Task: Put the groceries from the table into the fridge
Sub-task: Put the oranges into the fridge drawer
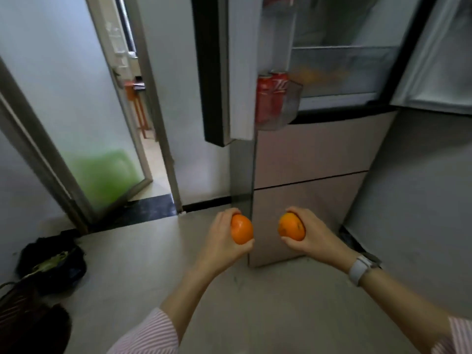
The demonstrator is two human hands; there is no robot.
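Oranges are being held before the open fridge [319,154]; one orange [242,229] is being gripped by left hand [221,238]; other orange [291,226] by right hand [310,235]; cola cans [272,97] are being kept in door bin.

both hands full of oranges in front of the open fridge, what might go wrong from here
1. The left hand and right hand each grip an orange, so no hand is free to pull out the drawer or steady a door.
2. The open door bin with red cans juts out beside the opening; an arm reaching in might knock it.
3. The bags on the floor could trip a backward step.
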